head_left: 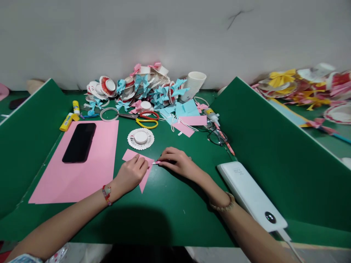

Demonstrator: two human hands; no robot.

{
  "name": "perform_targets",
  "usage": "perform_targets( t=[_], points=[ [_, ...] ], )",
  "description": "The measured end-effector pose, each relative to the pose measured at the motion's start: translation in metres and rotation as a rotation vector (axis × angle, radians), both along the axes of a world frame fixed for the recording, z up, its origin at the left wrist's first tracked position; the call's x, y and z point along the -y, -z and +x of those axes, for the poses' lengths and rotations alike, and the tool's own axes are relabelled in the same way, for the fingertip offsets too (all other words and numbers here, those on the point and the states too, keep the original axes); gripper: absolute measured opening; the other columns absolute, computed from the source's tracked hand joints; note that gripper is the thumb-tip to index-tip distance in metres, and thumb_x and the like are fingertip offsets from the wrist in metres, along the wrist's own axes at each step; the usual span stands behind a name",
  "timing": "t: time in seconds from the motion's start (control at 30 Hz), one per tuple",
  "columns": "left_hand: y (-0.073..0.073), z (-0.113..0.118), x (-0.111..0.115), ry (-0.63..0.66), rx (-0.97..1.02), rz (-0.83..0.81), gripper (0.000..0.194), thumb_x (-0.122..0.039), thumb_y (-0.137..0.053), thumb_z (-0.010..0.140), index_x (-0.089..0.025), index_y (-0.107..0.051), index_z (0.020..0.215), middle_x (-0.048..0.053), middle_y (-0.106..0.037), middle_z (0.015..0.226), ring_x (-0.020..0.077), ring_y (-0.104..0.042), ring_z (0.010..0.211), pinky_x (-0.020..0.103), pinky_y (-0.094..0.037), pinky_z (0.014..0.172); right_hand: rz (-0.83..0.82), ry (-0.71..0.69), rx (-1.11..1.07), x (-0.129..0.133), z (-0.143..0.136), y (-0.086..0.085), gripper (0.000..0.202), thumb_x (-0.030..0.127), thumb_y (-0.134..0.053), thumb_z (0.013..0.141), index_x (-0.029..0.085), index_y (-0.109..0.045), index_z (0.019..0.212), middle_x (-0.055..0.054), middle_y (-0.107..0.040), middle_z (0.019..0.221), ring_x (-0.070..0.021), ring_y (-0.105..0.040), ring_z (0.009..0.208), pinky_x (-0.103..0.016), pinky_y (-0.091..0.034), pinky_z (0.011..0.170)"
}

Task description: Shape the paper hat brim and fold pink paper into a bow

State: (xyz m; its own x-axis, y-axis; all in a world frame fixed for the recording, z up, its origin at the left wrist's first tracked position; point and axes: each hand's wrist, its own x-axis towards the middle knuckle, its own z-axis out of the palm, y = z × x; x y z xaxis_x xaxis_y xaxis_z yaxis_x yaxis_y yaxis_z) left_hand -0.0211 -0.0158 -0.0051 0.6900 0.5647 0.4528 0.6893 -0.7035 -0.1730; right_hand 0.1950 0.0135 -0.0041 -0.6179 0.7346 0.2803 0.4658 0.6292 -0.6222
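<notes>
Pink paper (144, 183), folded or in crossed strips, lies on the green table in front of me. My left hand (134, 171) is closed on it, its curled fingers hiding the middle. To the right, my right hand (177, 161) pinches the tip of a small pink-and-white strip (155, 163) that reaches to the left fingers. Whether this strip is tape or paper I cannot make out. Just beyond the hands sits a small white cup base with a fringed, scalloped rim (141, 137), lying flat.
A black phone (79, 142) rests on pink sheets (101, 179) at left. Scissors (146, 119), a tape roll (109, 114) and glue sticks (66, 122) lie beyond. Paper crafts (148, 86) and stacked cups (194, 86) line the back. Glasses (218, 137) and a power bank (252, 195) are right, beside the green divider (274, 153).
</notes>
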Motion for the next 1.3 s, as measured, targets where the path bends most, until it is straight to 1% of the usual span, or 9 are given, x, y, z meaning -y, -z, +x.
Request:
perform_targets(
  t=[0.1,0.27,0.4,0.5,0.6,0.8,1.0,1.3],
  points=[
    [0.0022,0.0034,0.0038,0.004,0.003,0.011,0.015,-0.012,-0.044,0.087,-0.01,-0.059,0.083,0.008,-0.063,0.076,0.0217,-0.062,0.087,0.028,-0.05,0.069,0.012,0.03,0.003,-0.0004,-0.0002,0.0016,0.016,0.026,-0.055,0.085,0.015,-0.067,0.086,-0.007,-0.062,0.079,-0.0162,-0.056,0.077,-0.03,-0.046,0.069],
    [0.0024,0.0046,0.006,0.0,-0.008,0.024,0.014,-0.014,-0.046,0.086,-0.01,-0.06,0.088,0.008,-0.065,0.078,0.0232,-0.063,0.09,0.028,-0.052,0.072,0.039,0.078,0.022,-0.0015,0.0007,0.0043,0.016,0.027,-0.057,0.084,0.015,-0.066,0.082,-0.007,-0.061,0.077,-0.0165,-0.055,0.075,-0.03,-0.046,0.067],
    [-0.0007,0.0053,0.007,0.027,-0.001,-0.008,0.023,-0.025,-0.049,0.085,-0.011,-0.061,0.098,0.01,-0.066,0.092,0.0259,-0.062,0.095,0.033,-0.052,0.076,0.053,0.087,0.041,-0.0008,0.0008,0.0045,0.016,0.027,-0.056,0.085,0.014,-0.066,0.082,-0.008,-0.061,0.078,-0.0167,-0.054,0.075,-0.03,-0.046,0.066],
    [-0.0012,0.0051,0.0077,0.054,-0.01,-0.044,0.031,-0.032,-0.05,0.085,-0.009,-0.061,0.101,0.013,-0.066,0.098,0.0286,-0.061,0.097,0.035,-0.052,0.075,0.051,0.086,0.053,-0.0003,0.0009,0.0034,0.015,0.023,-0.055,0.084,0.013,-0.066,0.082,-0.008,-0.061,0.078,-0.0167,-0.054,0.074,-0.03,-0.045,0.066],
    [0.0004,0.0048,0.0077,0.061,-0.026,-0.04,0.033,-0.033,-0.051,0.084,-0.007,-0.061,0.101,0.014,-0.066,0.098,0.0303,-0.062,0.096,0.036,-0.052,0.074,0.044,0.082,0.058,-0.0008,0.0013,0.0027,0.013,0.019,-0.054,0.083,0.014,-0.066,0.084,-0.008,-0.061,0.079,-0.0162,-0.054,0.073,-0.029,-0.045,0.065],
    [0.0018,0.0051,0.0067,0.061,-0.041,-0.015,0.034,-0.034,-0.052,0.083,-0.006,-0.063,0.099,0.013,-0.068,0.094,0.0304,-0.063,0.095,0.035,-0.052,0.073,-0.008,0.083,0.021,-0.0049,0.0044,0.0044,0.011,0.02,-0.057,0.082,0.016,-0.067,0.084,-0.006,-0.061,0.08,-0.0162,-0.054,0.076,-0.029,-0.045,0.068],
    [0.0027,0.0058,0.0062,0.05,-0.025,0.005,0.033,-0.034,-0.052,0.082,-0.007,-0.064,0.097,0.011,-0.068,0.092,0.0295,-0.064,0.093,0.034,-0.054,0.073,-0.066,0.102,-0.014,-0.0074,0.007,0.004,0.009,0.02,-0.059,0.081,0.016,-0.068,0.083,-0.005,-0.061,0.078,-0.0158,-0.054,0.076,-0.029,-0.046,0.067],
    [0.0031,0.0068,0.0057,0.048,-0.029,0.01,0.033,-0.033,-0.052,0.082,-0.007,-0.064,0.097,0.012,-0.068,0.092,0.0301,-0.064,0.093,0.035,-0.053,0.074,-0.02,0.1,-0.029,-0.0064,0.0027,0.008,0.011,0.02,-0.059,0.082,0.016,-0.068,0.084,-0.006,-0.062,0.079,-0.0161,-0.054,0.077,-0.03,-0.046,0.069]
  ],
)
